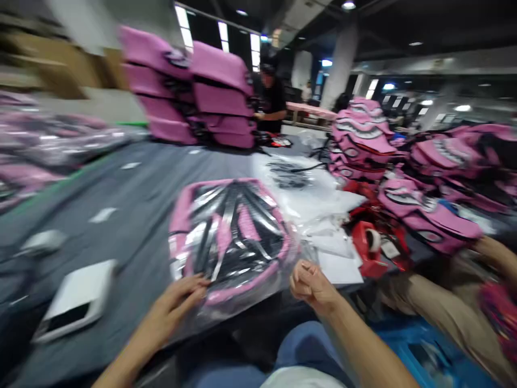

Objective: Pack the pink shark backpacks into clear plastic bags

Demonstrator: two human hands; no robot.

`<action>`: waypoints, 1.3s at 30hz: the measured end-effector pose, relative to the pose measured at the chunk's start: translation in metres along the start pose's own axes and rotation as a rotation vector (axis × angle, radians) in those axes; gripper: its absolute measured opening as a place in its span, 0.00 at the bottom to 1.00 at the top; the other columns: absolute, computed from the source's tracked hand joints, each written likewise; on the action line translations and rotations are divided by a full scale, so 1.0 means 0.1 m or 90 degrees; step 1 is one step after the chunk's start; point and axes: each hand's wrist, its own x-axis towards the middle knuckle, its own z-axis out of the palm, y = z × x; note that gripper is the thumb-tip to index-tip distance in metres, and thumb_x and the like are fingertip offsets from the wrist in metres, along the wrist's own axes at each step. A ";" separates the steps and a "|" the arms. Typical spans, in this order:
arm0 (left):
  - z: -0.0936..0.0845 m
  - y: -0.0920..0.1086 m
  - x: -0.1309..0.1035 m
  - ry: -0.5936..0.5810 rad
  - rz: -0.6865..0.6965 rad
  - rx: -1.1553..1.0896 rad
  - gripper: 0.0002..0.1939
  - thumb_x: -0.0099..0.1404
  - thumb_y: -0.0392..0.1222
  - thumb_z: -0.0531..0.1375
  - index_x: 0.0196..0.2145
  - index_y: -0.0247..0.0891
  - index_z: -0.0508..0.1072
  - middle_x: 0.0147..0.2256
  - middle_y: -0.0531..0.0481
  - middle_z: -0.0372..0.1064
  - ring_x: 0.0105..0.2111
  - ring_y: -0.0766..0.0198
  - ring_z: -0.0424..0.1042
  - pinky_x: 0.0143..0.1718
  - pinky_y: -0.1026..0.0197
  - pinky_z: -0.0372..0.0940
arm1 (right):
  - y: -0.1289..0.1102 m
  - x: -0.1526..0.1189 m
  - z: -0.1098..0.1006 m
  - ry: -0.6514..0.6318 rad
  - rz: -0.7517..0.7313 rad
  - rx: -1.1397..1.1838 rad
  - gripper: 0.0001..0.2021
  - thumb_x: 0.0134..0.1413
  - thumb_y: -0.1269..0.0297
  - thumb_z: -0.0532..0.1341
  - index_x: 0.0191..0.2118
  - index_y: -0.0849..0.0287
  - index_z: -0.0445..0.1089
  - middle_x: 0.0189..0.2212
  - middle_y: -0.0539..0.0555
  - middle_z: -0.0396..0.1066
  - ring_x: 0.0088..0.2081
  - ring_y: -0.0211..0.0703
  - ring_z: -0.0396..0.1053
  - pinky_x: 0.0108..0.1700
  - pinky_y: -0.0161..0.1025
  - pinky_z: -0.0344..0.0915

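A pink and black bag (236, 234) in clear plastic lies flat on the grey cloth-covered table in front of me, straps facing up. At its lower left corner rests my left hand (180, 299), fingers spread a little over the edge of the plastic. My right hand (309, 283) is curled closed beside the lower right corner, near the loose edge of the plastic; what it pinches, if anything, is too small to name. Just past the right side of the bag are white papers (337, 258) and a stack of clear plastic bags (299, 188).
A red tape dispenser (368, 250) and pink bags (428, 213) lie to the right, near another person's arm. Tall pink stacks (222, 97) stand behind. At left are a white device (78, 296) and wrapped bags (68, 140). A person (271, 99) stands across the table.
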 end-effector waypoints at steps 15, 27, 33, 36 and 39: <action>0.12 0.07 -0.06 -0.007 -0.015 -0.131 0.18 0.67 0.57 0.55 0.27 0.44 0.73 0.43 0.46 0.77 0.53 0.51 0.70 0.58 0.48 0.66 | 0.19 2.02 1.28 -0.737 0.197 -0.994 0.20 0.54 0.48 0.71 0.26 0.59 0.69 0.18 0.43 0.65 0.25 0.35 0.63 0.29 0.34 0.50; 0.12 0.02 -0.09 -0.009 -0.035 -0.097 0.19 0.68 0.59 0.54 0.31 0.44 0.74 0.45 0.46 0.78 0.57 0.49 0.69 0.61 0.42 0.64 | 0.20 1.21 0.66 -0.275 -0.310 -1.146 0.10 0.66 0.62 0.64 0.50 0.57 0.72 0.45 0.57 0.77 0.47 0.46 0.73 0.43 0.38 0.63; 0.16 -0.02 -0.10 -0.013 -0.006 -0.051 0.19 0.64 0.63 0.58 0.34 0.43 0.72 0.48 0.43 0.75 0.57 0.47 0.66 0.63 0.39 0.60 | 0.62 0.73 0.73 -0.385 -0.425 -1.052 0.38 0.65 0.40 0.58 0.67 0.68 0.57 0.63 0.68 0.67 0.65 0.56 0.62 0.65 0.54 0.57; 0.21 -0.02 -0.14 0.018 0.017 -0.013 0.17 0.64 0.60 0.61 0.37 0.43 0.72 0.50 0.43 0.74 0.58 0.48 0.66 0.64 0.39 0.59 | 0.68 0.82 0.76 -0.366 -0.382 -1.074 0.38 0.64 0.39 0.58 0.66 0.68 0.60 0.63 0.69 0.67 0.65 0.59 0.63 0.65 0.57 0.58; 0.13 0.00 -0.22 -0.008 0.056 0.025 0.16 0.66 0.56 0.61 0.46 0.45 0.72 0.59 0.42 0.68 0.63 0.49 0.63 0.65 0.42 0.59 | 0.60 0.87 0.69 -0.234 -0.398 -1.083 0.41 0.58 0.38 0.63 0.64 0.68 0.64 0.65 0.73 0.62 0.68 0.67 0.57 0.67 0.64 0.55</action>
